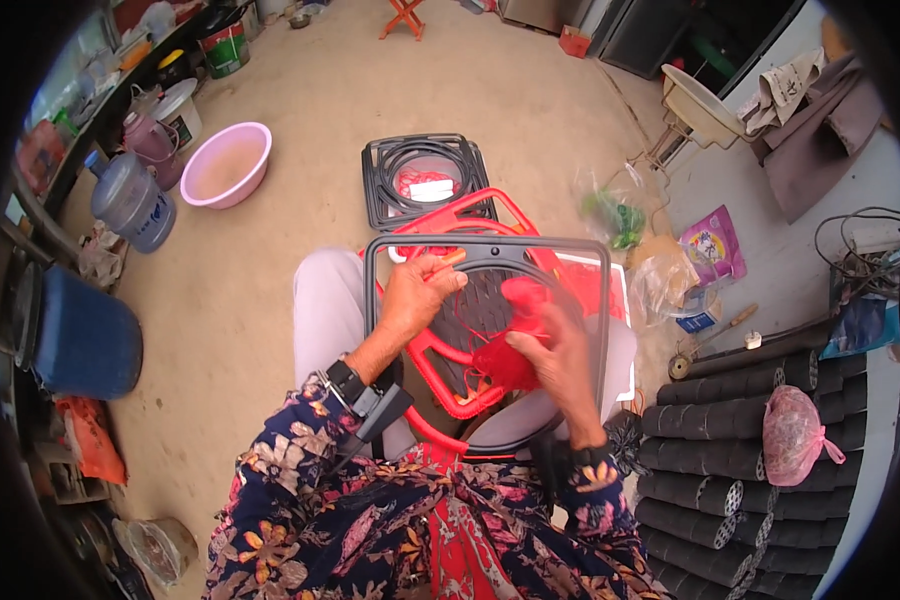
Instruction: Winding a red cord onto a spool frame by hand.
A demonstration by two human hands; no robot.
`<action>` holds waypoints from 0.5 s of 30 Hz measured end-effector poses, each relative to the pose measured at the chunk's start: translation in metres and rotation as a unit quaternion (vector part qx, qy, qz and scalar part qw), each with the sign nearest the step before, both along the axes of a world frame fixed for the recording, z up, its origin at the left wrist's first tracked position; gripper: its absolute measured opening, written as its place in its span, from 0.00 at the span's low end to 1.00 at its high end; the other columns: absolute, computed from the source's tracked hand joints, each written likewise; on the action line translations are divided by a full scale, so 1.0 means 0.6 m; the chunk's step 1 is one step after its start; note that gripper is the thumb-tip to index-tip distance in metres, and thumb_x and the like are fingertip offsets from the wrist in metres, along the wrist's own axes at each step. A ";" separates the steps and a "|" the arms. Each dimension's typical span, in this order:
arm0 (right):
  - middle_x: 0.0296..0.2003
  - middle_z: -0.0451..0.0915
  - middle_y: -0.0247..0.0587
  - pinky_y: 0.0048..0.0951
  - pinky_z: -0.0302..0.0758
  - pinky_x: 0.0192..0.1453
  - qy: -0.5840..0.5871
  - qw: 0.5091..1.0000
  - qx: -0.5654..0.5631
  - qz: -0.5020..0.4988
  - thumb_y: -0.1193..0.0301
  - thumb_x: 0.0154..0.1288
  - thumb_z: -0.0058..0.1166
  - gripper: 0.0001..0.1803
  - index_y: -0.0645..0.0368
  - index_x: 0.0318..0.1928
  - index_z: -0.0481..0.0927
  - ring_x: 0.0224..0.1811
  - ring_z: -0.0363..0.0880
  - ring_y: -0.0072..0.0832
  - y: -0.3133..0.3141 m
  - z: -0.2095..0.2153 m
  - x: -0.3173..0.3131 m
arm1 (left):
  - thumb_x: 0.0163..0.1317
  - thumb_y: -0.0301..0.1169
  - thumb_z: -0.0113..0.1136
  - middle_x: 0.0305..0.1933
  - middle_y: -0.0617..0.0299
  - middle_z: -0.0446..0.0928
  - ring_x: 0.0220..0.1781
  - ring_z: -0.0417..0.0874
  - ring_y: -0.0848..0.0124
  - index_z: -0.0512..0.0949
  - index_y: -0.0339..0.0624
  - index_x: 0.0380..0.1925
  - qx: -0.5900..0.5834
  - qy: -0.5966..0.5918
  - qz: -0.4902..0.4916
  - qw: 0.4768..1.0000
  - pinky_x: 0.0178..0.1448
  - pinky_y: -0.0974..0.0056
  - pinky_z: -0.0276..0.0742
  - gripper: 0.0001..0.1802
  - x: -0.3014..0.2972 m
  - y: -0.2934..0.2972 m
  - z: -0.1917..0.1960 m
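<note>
A black frame (373,262) with rounded corners and a round ring inside it lies across my lap. My left hand (417,297) is closed at the frame's upper left part, thumb and fingers pinched on the ring, with a small orange bit (454,257) at the fingertips. My right hand (560,360), smeared by motion, is closed around a bundle of red string (510,362) over the frame's opening. Thin red strands trail from the bundle toward the left. Under the frame sits a red plastic piece (457,405) with a curved rim, around a dark patterned surface.
More black frames (373,185) lie stacked ahead, with red string and a white item inside. To the left stand a pink basin (260,150), a water jug (135,205) and a blue bin (90,335). Black perforated cylinders (700,455) are piled at right, a pink bag (795,440) on them.
</note>
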State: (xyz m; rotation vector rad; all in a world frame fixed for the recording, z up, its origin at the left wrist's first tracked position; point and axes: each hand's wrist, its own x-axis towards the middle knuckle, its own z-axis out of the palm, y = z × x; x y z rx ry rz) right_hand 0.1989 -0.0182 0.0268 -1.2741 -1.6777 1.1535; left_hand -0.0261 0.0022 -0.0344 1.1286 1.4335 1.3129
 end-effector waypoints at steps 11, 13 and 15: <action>0.47 0.82 0.41 0.34 0.69 0.61 0.072 0.990 -0.033 0.115 0.77 0.54 0.62 0.18 0.62 0.48 0.80 0.51 0.77 0.30 0.156 -0.087 -0.103 | 0.51 0.41 0.74 0.35 0.53 0.84 0.36 0.86 0.64 0.77 0.39 0.41 0.010 0.152 0.113 0.982 0.42 0.62 0.78 0.23 0.014 -0.012 0.071; 0.44 0.82 0.37 0.33 0.72 0.56 0.065 0.991 -0.057 0.101 0.78 0.55 0.61 0.15 0.61 0.46 0.80 0.47 0.78 0.29 0.157 -0.083 -0.112 | 0.51 0.40 0.74 0.38 0.52 0.85 0.41 0.87 0.61 0.76 0.38 0.42 0.014 0.156 0.116 0.981 0.44 0.60 0.79 0.24 0.015 -0.013 0.069; 0.42 0.82 0.36 0.32 0.74 0.51 -0.016 0.995 -0.063 0.079 0.78 0.56 0.60 0.13 0.61 0.44 0.80 0.45 0.78 0.28 0.160 -0.086 -0.124 | 0.50 0.40 0.74 0.38 0.52 0.85 0.42 0.87 0.58 0.74 0.37 0.44 0.020 0.146 0.119 0.982 0.44 0.60 0.80 0.27 0.017 -0.011 0.063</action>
